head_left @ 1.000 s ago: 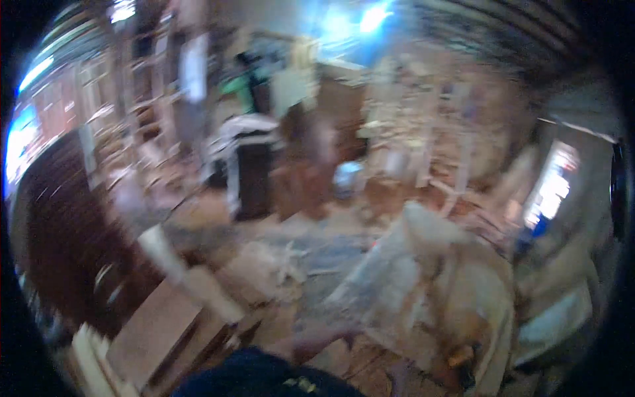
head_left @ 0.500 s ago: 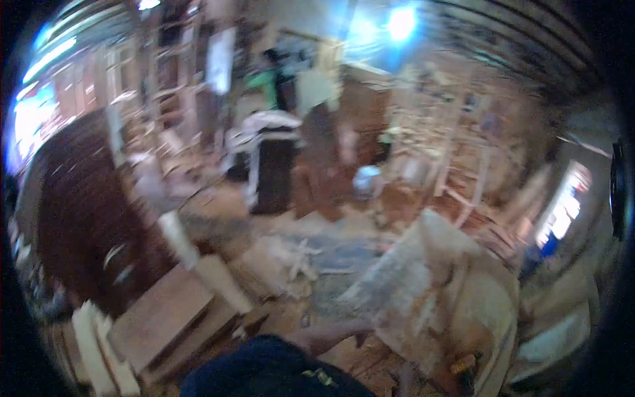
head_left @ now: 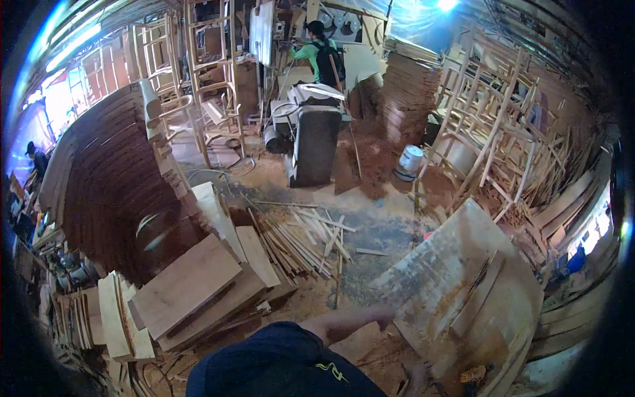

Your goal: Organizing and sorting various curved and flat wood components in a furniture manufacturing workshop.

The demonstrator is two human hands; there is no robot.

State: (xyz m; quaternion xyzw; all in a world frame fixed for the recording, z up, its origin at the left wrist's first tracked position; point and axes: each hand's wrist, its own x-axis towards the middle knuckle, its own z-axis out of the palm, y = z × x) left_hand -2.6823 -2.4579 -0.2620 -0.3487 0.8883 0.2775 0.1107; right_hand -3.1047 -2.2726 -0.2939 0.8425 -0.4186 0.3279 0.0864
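Observation:
A large, worn plywood board (head_left: 463, 298) leans tilted at the lower right, with a curved wooden piece lying on its face. My left hand (head_left: 378, 315) reaches out from a dark blue sleeve (head_left: 284, 360) and rests its fingers on the board's left edge. What looks like my right hand (head_left: 415, 374) shows only as a small blurred patch at the board's lower edge. Whether it grips the board I cannot tell.
Flat wooden planks (head_left: 188, 284) are stacked at the left, with a pile of thin sticks (head_left: 301, 238) beside them. A dark machine (head_left: 314, 142), a white bucket (head_left: 410, 161) and chair frames (head_left: 489, 119) stand further back. A person in green (head_left: 317, 56) works at the rear.
The view has swung and steadied from a blur. My left arm has stretched further right, and its hand now meets the board's edge.

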